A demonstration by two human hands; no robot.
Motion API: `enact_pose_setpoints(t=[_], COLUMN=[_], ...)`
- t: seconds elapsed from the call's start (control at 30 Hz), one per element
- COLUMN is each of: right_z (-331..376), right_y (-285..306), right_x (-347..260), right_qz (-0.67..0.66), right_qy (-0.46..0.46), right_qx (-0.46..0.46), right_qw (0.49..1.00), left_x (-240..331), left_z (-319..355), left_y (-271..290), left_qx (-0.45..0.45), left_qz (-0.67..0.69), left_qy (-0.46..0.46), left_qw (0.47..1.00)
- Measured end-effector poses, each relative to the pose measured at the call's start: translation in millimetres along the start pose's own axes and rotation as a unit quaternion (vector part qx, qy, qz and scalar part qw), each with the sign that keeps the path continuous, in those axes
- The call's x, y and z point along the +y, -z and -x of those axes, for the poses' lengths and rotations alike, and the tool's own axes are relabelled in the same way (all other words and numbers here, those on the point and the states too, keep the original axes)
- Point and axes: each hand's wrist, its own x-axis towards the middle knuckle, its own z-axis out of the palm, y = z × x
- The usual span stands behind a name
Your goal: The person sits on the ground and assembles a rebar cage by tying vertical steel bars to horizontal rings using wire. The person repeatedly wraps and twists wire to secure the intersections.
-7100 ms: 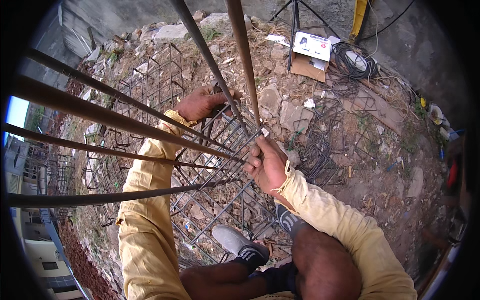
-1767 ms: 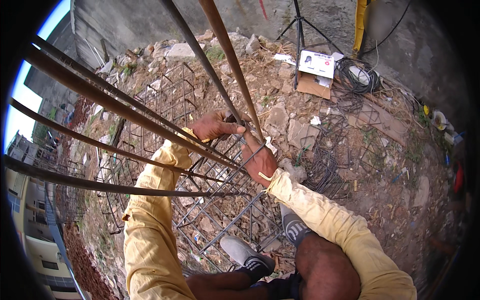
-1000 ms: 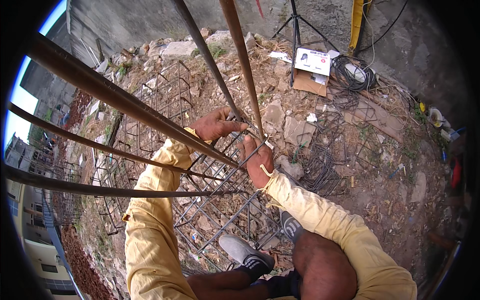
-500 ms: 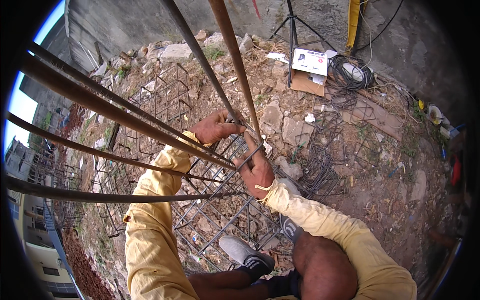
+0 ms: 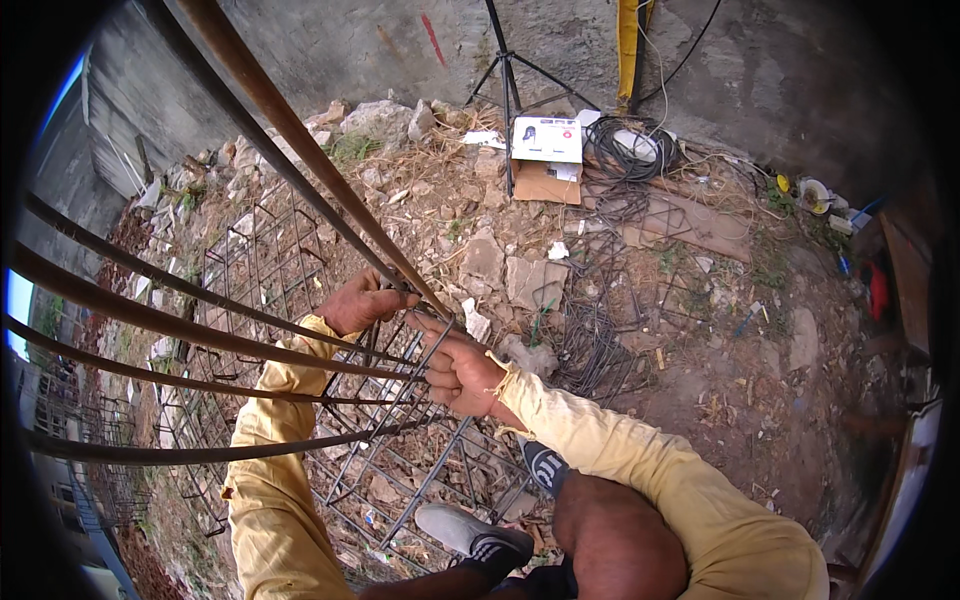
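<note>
Several long rusty steel bars [image 5: 290,130] slant in from the upper left and meet a cage of thinner square steel stirrups [image 5: 410,515] below my hands. My left hand [image 5: 362,302], in a yellow sleeve, is closed around a dark bar, its thumb and forefinger pinched near the corner of the top stirrup. Just right of it, my right hand [image 5: 460,372] has its lower fingers curled round the thin stirrup rod. Its forefinger points toward the left fingertips, beside a brown bar. Whether a tie wire lies between the fingertips is too small to tell.
Rubble and stones [image 5: 482,262] cover the ground. Another rebar cage [image 5: 265,250] lies at the left. Ahead stand an opened cardboard box [image 5: 546,182], a black tripod [image 5: 507,90] and coiled black cable [image 5: 630,150] by a concrete wall [image 5: 330,50]. My grey shoe [image 5: 450,526] is by the cage.
The view has turned rightward, so hands, bars and box appear further left. Both hands stay at the same corner; my right hand's lower fingers now look more tightly curled.
</note>
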Motion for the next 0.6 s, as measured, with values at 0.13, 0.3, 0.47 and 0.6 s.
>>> enact_pose_setpoints(t=[0.13,0.3,0.47,0.6], right_z=[-2.6,1.7,20.3,57.7], right_y=[10.7,14.5,42.6,53.0], right_x=[-3.9,8.2,10.6,14.3], right_qz=[-0.096,0.055,0.29,0.519], right_qy=[-0.047,0.024,0.12,0.121], right_qx=[-0.071,-0.01,0.09,0.116], right_qw=[0.992,0.998,0.945,0.839], left_x=[-17.4,-11.5,8.1,-27.3], left_z=[-6.2,2.1,20.1,77.1], left_y=[3.5,8.8,18.7,76.7], left_qx=[0.004,0.01,0.064,0.329], left_qz=[0.041,0.055,0.088,-0.152], left_qy=[0.002,0.05,0.059,0.008], left_qw=[0.999,0.997,0.992,0.932])
